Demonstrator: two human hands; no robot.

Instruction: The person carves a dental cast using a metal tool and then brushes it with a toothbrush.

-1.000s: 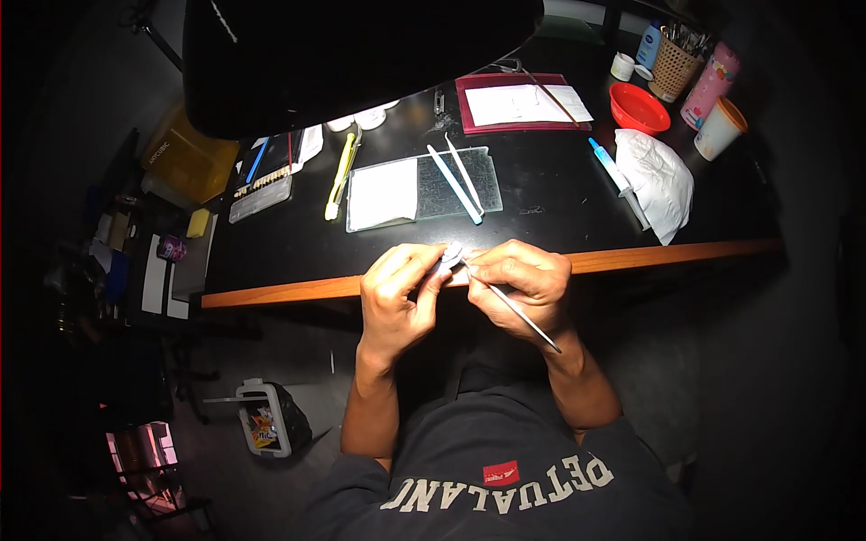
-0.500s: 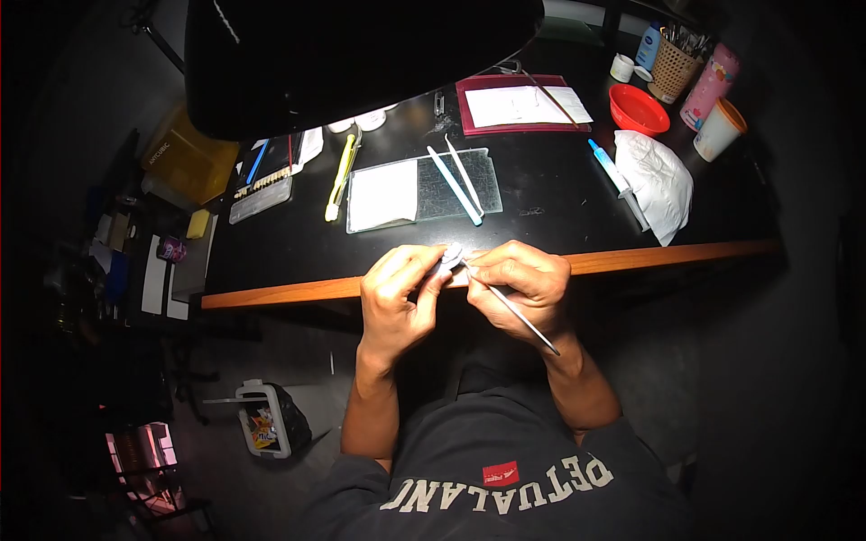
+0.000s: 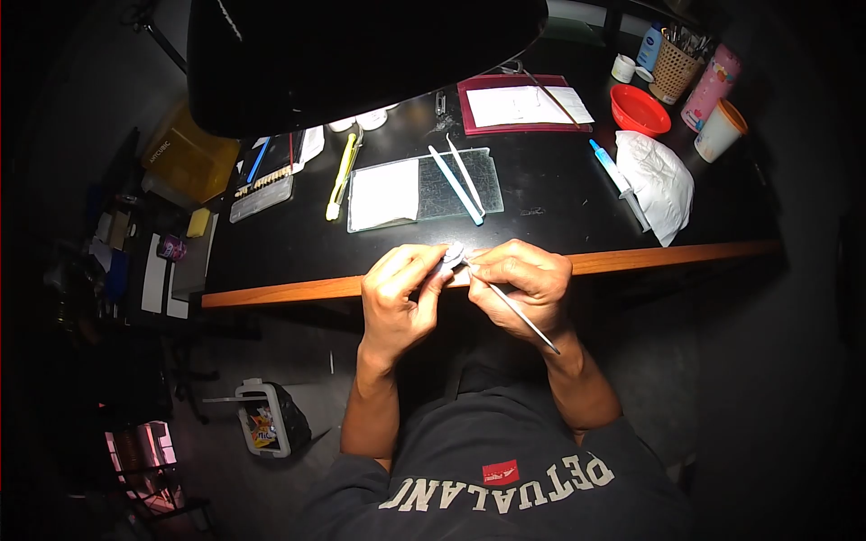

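Note:
At the desk's wooden front edge, my left hand (image 3: 397, 293) pinches a small whitish object (image 3: 453, 256) between thumb and fingers. What the object is cannot be made out. My right hand (image 3: 525, 284) is closed on a thin tool (image 3: 519, 314), whose pale handle slants down to the right. The tool's upper end is at the small object, and its tip is too small to see clearly. Just beyond the hands lies a glass plate (image 3: 458, 185) with a white pad (image 3: 383, 194), a light-blue stick (image 3: 456, 185) and white tweezers (image 3: 464, 171) on it.
A black lamp or shade (image 3: 361, 54) hangs over the desk's back left. Farther right are a red bowl (image 3: 639, 110), a syringe (image 3: 621, 185), crumpled tissue (image 3: 657, 185) and a cup (image 3: 720, 131). A yellow tool (image 3: 341, 177) lies left. A bin (image 3: 266, 419) stands on the floor.

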